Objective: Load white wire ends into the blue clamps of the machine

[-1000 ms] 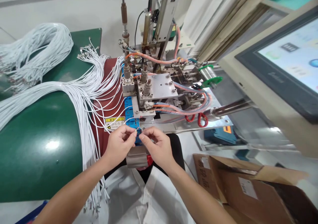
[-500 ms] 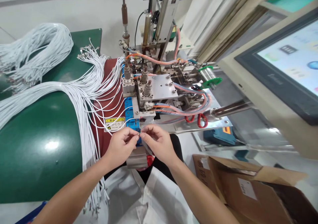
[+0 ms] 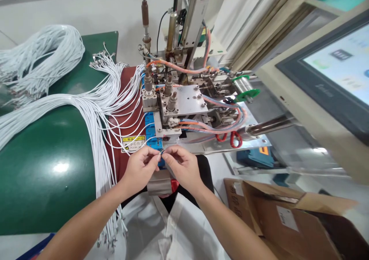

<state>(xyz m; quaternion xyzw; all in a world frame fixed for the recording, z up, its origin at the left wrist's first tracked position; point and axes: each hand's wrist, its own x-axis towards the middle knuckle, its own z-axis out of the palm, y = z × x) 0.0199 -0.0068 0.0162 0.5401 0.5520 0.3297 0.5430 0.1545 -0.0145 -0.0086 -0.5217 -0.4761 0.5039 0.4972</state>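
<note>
My left hand [image 3: 142,165] is closed in a pinch on the end of a white cable [image 3: 160,152]. Opposite it, my right hand [image 3: 183,165] pinches the thin wire tip of the same cable, the fingertips of both hands almost meeting. Most of the held end is hidden by the fingers. Just beyond the hands runs the row of blue cable holders [image 3: 150,130] along the machine's left edge. Several white cables [image 3: 131,126] from the bundle lead into those holders.
The bundle of white cables [image 3: 89,114] fans over a green mat [image 3: 52,190]. Behind the hands stands a machine with a metal plate [image 3: 187,100] and a wire spool [image 3: 243,89]. A touchscreen [image 3: 343,64] hangs at right above an open cardboard box [image 3: 288,229].
The fingertips have shifted slightly, and a little more of the thin wire end shows between them. Both hands keep their pinch in nearly the same place.
</note>
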